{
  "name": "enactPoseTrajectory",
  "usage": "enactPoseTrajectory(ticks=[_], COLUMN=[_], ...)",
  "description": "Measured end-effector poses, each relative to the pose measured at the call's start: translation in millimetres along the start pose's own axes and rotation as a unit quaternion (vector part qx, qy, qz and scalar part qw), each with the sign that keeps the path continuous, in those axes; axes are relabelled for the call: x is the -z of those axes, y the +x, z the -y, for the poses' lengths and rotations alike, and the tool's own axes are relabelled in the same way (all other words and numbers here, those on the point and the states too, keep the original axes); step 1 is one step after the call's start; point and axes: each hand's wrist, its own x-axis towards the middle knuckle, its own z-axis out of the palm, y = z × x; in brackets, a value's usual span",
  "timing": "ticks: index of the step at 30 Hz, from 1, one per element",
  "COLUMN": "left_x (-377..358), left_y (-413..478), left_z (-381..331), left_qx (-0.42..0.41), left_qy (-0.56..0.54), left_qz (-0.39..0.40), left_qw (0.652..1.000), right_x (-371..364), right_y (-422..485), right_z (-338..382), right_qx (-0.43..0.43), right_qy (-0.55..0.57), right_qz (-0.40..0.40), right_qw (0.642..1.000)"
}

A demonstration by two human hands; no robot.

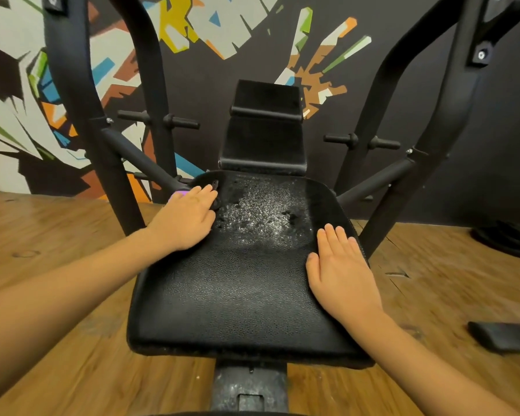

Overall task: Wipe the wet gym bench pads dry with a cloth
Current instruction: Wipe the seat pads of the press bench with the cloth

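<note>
At the far left corner of the seat pad (pixel 240 289) the left hand (pixel 186 219) covers something: only a purple sliver (pixel 179 193) and a dark scrap (pixel 215 196) by the fingertips (pixel 207 190) show, too little to name. Right of the pad, a dark block (pixel 505 337) and a round disc (pixel 511 240) run off the picture's edge, the floor (pixel 451 283) there blurred.

You are standing in a gym; a padded bench (pixel 237 295) is sitting within a steel rack (pixel 69 85); a graffiti mural (pixel 12 70) is covering the wall (pixel 493 175).
</note>
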Motion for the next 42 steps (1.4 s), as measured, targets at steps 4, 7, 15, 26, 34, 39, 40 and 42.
enactPoseTrajectory(ticks=[4,7,15,26,34,39,40,42], left_x=[1.1,-0.3,0.6,5.1,5.2,8.0,8.2,4.7], left_y=[2.6,34.2,94.3,-60.0,-48.7,-47.3,-57.1,-83.4], left_z=[2.8,5.0,18.9,-18.3,-23.5,-31.7,-35.9,-43.5], left_qx=[0.008,0.028,0.088,0.042,0.043,0.049,0.047,0.043], left_qy=[-0.001,0.019,-0.054,-0.004,0.023,0.018,0.007,-0.008], left_qz=[0.026,0.031,0.061,0.014,0.022,0.023,0.023,0.022], left_qw=[1.0,0.999,0.993,0.999,0.999,0.998,0.999,0.999], right_x=[-1.9,1.8,1.6,3.8,5.3,6.5,6.5,6.1], right_y=[0.1,-0.8,-0.7,-0.4,-0.3,0.7,0.5,0.9], right_z=[0.5,1.2,3.7,4.5,1.5,2.7,2.8,3.1], right_qx=[-0.002,-0.003,-0.006,-0.002,0.005,0.002,0.002,0.002], right_qy=[0.006,0.005,0.014,0.009,-0.007,-0.009,-0.009,-0.013], right_qz=[0.003,-0.005,0.007,0.016,0.015,0.01,0.008,0.007], right_qw=[1.0,1.0,1.0,1.0,1.0,1.0,1.0,1.0])
